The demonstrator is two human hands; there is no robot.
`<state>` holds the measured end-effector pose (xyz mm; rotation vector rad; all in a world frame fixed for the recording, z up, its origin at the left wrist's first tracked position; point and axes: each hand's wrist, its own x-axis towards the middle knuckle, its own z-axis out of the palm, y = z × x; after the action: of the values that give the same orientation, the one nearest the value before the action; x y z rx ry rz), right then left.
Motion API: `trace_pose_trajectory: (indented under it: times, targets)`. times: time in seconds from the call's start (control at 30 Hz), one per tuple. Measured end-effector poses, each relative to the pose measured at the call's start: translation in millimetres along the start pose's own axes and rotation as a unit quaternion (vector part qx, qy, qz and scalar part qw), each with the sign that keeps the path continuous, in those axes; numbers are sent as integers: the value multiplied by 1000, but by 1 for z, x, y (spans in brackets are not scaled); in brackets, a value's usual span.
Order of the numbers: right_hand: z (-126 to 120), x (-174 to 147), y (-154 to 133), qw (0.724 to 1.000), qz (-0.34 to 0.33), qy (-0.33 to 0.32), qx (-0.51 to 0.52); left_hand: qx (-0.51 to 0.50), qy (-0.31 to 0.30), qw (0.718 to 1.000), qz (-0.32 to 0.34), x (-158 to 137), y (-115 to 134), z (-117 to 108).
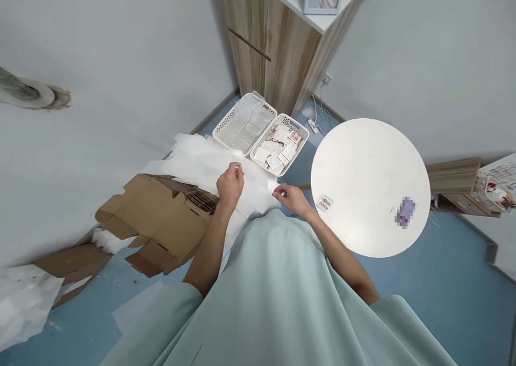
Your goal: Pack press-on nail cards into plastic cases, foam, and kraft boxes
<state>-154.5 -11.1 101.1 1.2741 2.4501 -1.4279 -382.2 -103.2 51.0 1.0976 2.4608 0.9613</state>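
My left hand (231, 184) is over a spread of thin white packing sheets (201, 153), its fingers curled closed. Whatever may be between those fingers cannot be made out. To the right, my right hand (291, 198) pinches thumb against fingers at the right edge of the white sheets, where a sheet's corner meets the fingertips. Just beyond both hands, a white basket (305, 135) holds many small printed cards. Beside it, another white basket (215, 132) contains clear plastic cases.
Flattened brown cardboard boxes (161, 215) lie at left. A round white table (371, 172) stands at right, bearing a small clear case (324, 203) and a blurred purple item (405, 212). Behind are a wooden cabinet (278, 38) and a power strip (313, 126) with cords.
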Motion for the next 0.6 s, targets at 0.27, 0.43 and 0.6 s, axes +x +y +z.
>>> trace_pose_trajectory:
  times: [0.27, 0.43, 0.6]
  targets:
    - [-23, -8, -12, 981, -84, 134, 109, -175, 45, 967, 181, -23, 79, -23]
    - [-50, -22, -14, 957, -125, 205, 161, -267, -25, 936, 227, -27, 122, -11]
    - [-69, -52, 1, 942, -97, 238, 217, -322, -147, 906, 233, -24, 167, 12]
